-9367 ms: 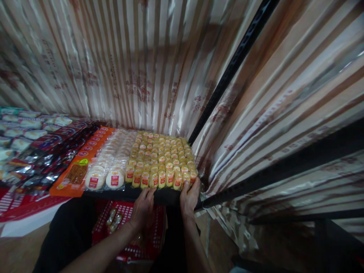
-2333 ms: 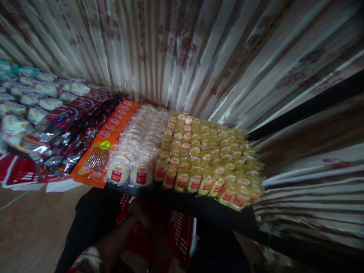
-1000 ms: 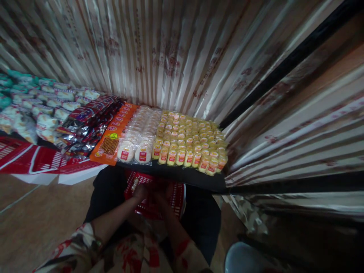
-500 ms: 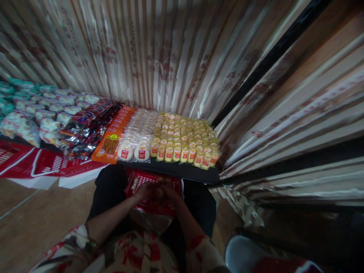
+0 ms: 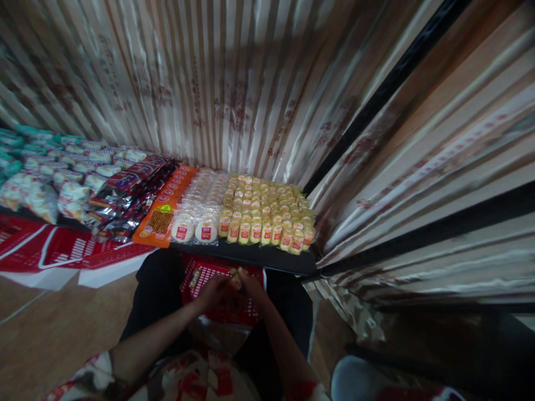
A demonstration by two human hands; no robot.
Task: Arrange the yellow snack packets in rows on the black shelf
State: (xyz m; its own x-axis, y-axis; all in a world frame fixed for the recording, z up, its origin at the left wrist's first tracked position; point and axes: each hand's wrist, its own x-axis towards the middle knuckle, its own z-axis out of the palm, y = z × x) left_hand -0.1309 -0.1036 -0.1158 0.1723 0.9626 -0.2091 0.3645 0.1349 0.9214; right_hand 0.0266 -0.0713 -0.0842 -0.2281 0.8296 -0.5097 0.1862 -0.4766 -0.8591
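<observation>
Over the red container [image 5: 209, 270], forearms [image 5: 161, 334] angled inward, left hand [image 5: 214, 293] and right hand [image 5: 251, 285] closed on snack [image 5: 236, 282].

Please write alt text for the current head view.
A person's left hand and right hand close together over a red container, grip unclear. A dark shelf beyond carries yellow packets, round white packets, an orange packet and more.

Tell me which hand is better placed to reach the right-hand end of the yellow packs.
Probably the right hand: it is nearer that end of the yellow packs. The left hand is farther left, roughly below the white round packs. Both hands show below the black shelf.
</observation>
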